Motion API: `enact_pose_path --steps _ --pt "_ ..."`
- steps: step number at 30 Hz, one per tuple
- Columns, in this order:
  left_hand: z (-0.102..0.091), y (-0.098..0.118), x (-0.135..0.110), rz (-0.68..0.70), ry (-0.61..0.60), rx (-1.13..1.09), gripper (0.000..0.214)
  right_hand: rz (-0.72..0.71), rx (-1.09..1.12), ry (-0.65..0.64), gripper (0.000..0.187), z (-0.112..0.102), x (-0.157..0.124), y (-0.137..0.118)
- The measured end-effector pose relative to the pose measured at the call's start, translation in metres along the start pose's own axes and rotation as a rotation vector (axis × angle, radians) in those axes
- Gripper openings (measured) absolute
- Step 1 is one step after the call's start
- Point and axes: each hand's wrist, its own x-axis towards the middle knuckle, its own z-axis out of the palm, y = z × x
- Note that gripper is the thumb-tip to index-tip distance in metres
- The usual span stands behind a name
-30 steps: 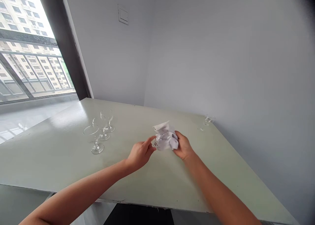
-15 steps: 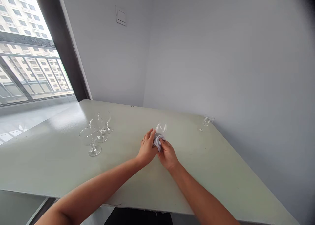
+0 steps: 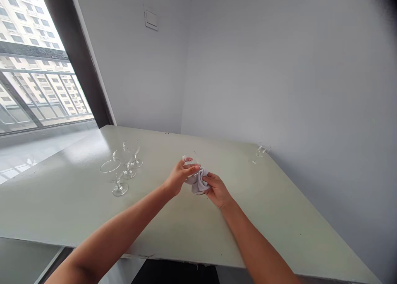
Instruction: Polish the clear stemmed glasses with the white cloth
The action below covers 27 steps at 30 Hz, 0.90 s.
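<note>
Above the middle of the table, a clear stemmed glass [image 3: 192,156] is tilted, its bowl toward the upper left. My left hand [image 3: 180,174] wraps its fingers and thumb round the bowl. A crumpled pale grey cloth [image 3: 201,182] covers the glass's stem and most of its foot; a bit of the foot's edge shows below it. Pinched between the thumb and fingers of my right hand [image 3: 217,188], the cloth presses against the stem. To the left of my hands stand three more stemmed glasses, the nearest being a wine glass [image 3: 118,188].
The pale green table [image 3: 173,234] reaches back to the grey walls. Another clear glass [image 3: 262,150] lies or stands near the far right edge; its posture is hard to make out. A window [image 3: 37,68] with a railing outside is at left, a light switch [image 3: 151,19] on the wall.
My left hand has shifted from beside the cloth up onto the bowl and now grips it. The glass has tipped to the left, and my right hand has moved slightly right with the cloth.
</note>
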Motion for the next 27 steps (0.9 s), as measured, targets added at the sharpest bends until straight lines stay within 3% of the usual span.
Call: enact_pose_path --steps 3,5,7,9,11,13,15,18,21,24,27 --pt "-0.006 0.000 0.003 0.036 0.063 -0.127 0.051 -0.126 -0.162 0.201 0.019 -0.008 -0.003 -0.017" --pt "-0.013 0.001 0.007 0.043 0.129 -0.200 0.049 -0.256 -0.429 0.214 0.018 -0.007 -0.014 -0.028" --pt "-0.019 0.001 0.010 0.006 0.130 -0.236 0.040 -0.410 -0.829 0.038 0.022 0.001 -0.028 -0.035" --pt "-0.021 0.000 0.010 -0.076 0.046 -0.263 0.030 -0.562 -1.196 -0.173 0.022 0.010 -0.038 -0.035" --pt "-0.019 0.000 0.008 -0.158 -0.040 -0.292 0.026 -0.658 -1.358 -0.300 0.022 0.016 -0.042 -0.032" --pt "-0.013 0.002 0.004 -0.183 -0.077 -0.336 0.023 -0.633 -1.253 -0.317 0.020 0.016 -0.039 -0.031" --pt "-0.005 0.007 0.002 -0.135 -0.108 -0.407 0.021 -0.519 -0.932 -0.240 0.016 0.014 -0.034 -0.031" --pt "0.010 0.019 0.002 0.033 -0.135 -0.515 0.018 -0.362 -0.328 -0.040 0.025 0.017 -0.025 -0.025" --pt "0.023 0.030 0.008 0.214 -0.109 -0.496 0.021 -0.257 -0.066 0.049 0.031 0.026 -0.024 -0.008" --pt "0.027 0.035 0.014 0.326 -0.082 -0.402 0.030 -0.178 -0.328 0.022 0.037 0.026 -0.030 0.004" --pt "0.020 0.032 0.018 0.428 -0.021 -0.269 0.044 -0.217 -1.001 -0.028 0.042 0.011 -0.039 -0.006"
